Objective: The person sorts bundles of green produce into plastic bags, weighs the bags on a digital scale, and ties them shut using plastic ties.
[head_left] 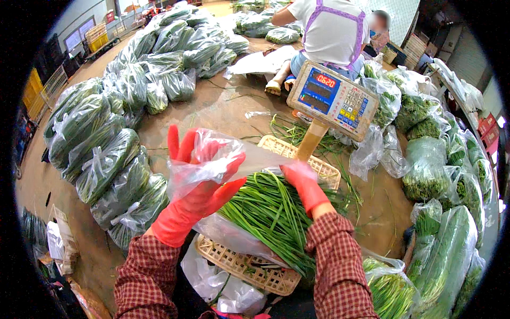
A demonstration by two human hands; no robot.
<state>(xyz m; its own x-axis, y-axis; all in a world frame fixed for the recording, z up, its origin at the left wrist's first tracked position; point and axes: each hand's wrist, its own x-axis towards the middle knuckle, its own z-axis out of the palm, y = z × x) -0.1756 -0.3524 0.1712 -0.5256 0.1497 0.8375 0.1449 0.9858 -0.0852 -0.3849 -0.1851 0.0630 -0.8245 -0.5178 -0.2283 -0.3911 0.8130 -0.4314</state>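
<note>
A bundle of long, flat green leaves, like garlic chives (pixel 268 215), lies in a clear plastic bag (pixel 254 158) on a beige plastic basket (pixel 279 280). My left hand (pixel 191 199), in a red rubber glove, is at the left of the bag's mouth with its fingers spread; thin film drapes over some of the fingers. At the far right of the bundle, my right hand (pixel 303 186), gloved the same way, is closed on the bag's edge. Just beyond it rises the post of a scale, topped by a tilted display panel (pixel 333 98) with lit red digits.
Bagged greens (pixel 109 165) are piled in a long curve on the left. More filled bags (pixel 427 165) line the right side. Loose leaves litter the brown floor (pixel 223 111). Ahead sits a person (pixel 332 29) in a white top with purple straps; another person is farther back.
</note>
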